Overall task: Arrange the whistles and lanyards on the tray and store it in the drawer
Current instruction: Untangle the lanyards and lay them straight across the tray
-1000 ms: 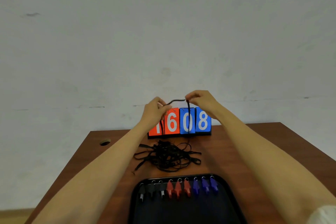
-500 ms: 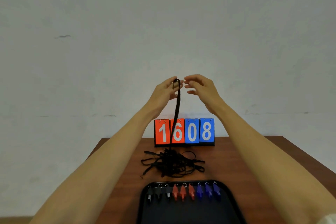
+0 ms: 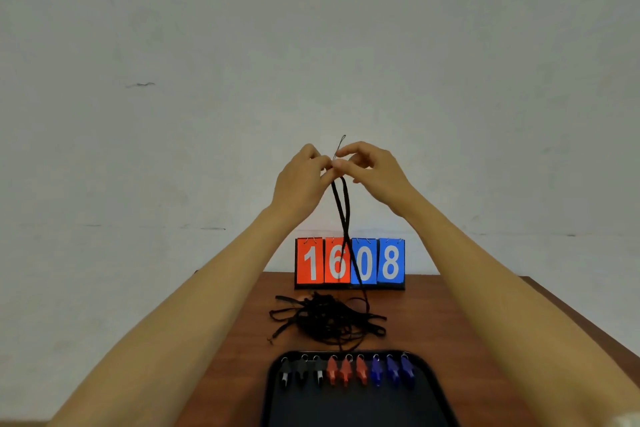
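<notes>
1. Where both forearms rise above the table (image 3: 426,322), left hand (image 3: 304,180) pinches the top of one black lanyard (image 3: 341,204), fingers curled on it.
2. Lanyard hangs in two crossing strands in front of scoreboard (image 3: 389,262) reading 1608; lower end reaches the lanyard pile (image 3: 325,319) on the table.
3. Right hand (image 3: 372,172) pinches the same top end, fingertips against the left's; thin loop pokes up above them.
4. Tray (image 3: 353,409), near edge of table: row of black whistles (image 3: 301,373), red whistles (image 3: 346,371), blue whistles (image 3: 393,371) along its far rim.
</notes>
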Available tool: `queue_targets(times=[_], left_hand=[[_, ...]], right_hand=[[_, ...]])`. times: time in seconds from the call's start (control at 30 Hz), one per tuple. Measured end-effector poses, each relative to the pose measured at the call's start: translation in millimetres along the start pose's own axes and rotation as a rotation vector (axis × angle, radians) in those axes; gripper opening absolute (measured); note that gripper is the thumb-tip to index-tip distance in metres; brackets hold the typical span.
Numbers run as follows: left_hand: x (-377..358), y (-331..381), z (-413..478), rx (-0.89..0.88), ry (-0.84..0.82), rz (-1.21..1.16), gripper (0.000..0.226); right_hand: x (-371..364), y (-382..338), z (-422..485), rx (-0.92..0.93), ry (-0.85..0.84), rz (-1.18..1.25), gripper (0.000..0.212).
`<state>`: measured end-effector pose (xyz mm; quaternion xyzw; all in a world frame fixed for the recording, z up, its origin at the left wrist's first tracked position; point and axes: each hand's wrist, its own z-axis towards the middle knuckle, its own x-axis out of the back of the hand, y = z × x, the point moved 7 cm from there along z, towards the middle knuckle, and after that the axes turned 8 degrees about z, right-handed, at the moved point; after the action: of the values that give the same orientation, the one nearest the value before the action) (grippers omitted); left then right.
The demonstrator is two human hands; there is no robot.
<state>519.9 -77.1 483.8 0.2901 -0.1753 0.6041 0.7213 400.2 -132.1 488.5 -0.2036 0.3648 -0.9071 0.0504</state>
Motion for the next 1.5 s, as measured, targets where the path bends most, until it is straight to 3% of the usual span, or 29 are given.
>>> queue_targets(times=[0.13,0.3,0.4,0.47,0.57,0.63,0.8,0.93,1.13,1.23,1.33,1.5], left_hand=[[-0.6,2.3,-3.0,-0.008,-0.019,-0.043,0.033],[-8.6,1.2,-11.1,0.027,-0.038,-0.121,0.029],[-12.3,-3.1,-16.9,0.091,-0.037,-0.166,0.027],[-20.5,-8.8,-22.6,0.127,-0.113,-0.226,0.028],[-34.3,-24.0,-38.3,0.196,-0.260,-0.511,0.024],[-41.5,-40.4,-50.5,0.264,-0.313,-0.614,0.024],[-70.6,-81.4,-86.1,0.361,-0.496,-0.612,0.027],[-95.5,-108.9,-127.6,0.356,-0.633,-0.492,0.035],[-134.3,-132.0,-206.2,0.377,-0.899,-0.254,0.026],[-147.9,-133.6,-238.6,0.409,-0.949,-0.211,0.026],[-162.2,-132.0,-268.4,0.409,-1.021,-0.203,0.013],[-175.3,-128.9,-294.3,0.417,-1.036,-0.146,0.017]], right_hand=[[0.1,-9.0,-1.5,0.048,0.011,0.000,0.009],[-6.7,-11.3,-6.5,0.045,-0.024,-0.070,0.008],[-1.0,-3.3,-8.1,0.007,0.075,-0.037,0.011],[10.6,6.2,-9.2,-0.056,0.209,0.054,0.010],[33.9,25.3,-13.3,-0.163,0.364,0.150,0.012],[44.4,43.9,-19.7,-0.234,0.380,0.127,0.015],[53.4,106.6,-57.7,-0.414,0.410,0.009,0.017],[46.4,154.3,-103.2,-0.497,0.291,-0.276,0.015],[38.7,212.0,-188.3,-0.631,0.112,-0.570,0.016],[33.8,228.6,-223.5,-0.675,0.007,-0.719,0.019],[33.2,241.1,-254.2,-0.729,-0.074,-0.777,0.022],[38.8,247.9,-289.2,-0.818,-0.131,-0.785,0.018]])
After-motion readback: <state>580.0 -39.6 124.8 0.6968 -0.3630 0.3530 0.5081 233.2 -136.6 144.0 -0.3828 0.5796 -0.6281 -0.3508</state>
